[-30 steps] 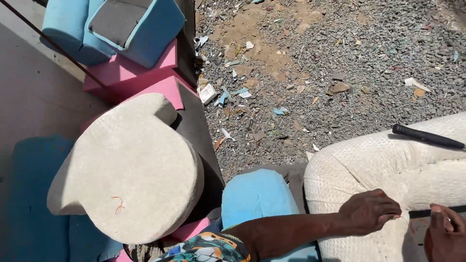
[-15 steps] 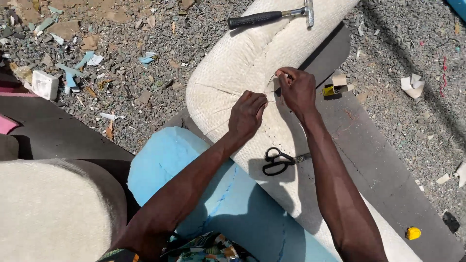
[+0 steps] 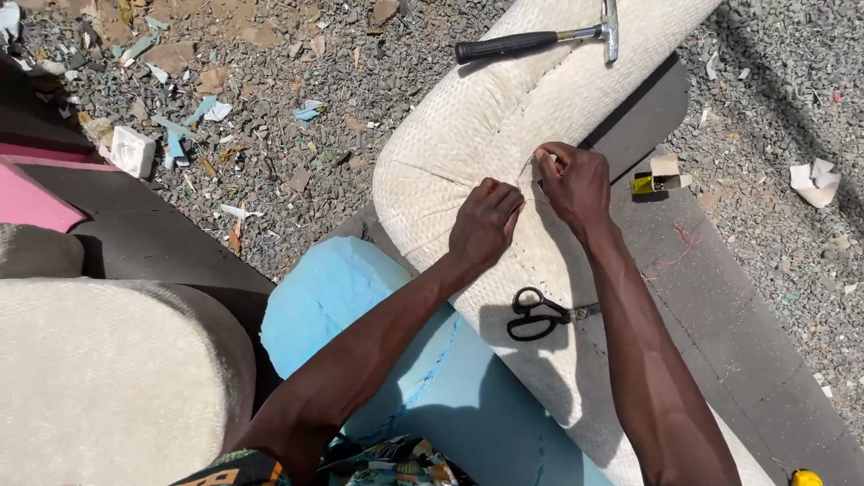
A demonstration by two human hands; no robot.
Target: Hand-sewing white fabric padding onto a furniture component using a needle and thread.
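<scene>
The left hand (image 3: 486, 225) and right hand (image 3: 574, 184) pinch the seam of a long, round, cream cloth cushion (image 3: 468, 135). Black metal scissors (image 3: 538, 313) lie just below them, gravel ground (image 3: 297, 108) around.

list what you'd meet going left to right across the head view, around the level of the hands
pink foam block → white foam scrap → left hand → right hand → small yellow box → white scrap on the gravel
</scene>
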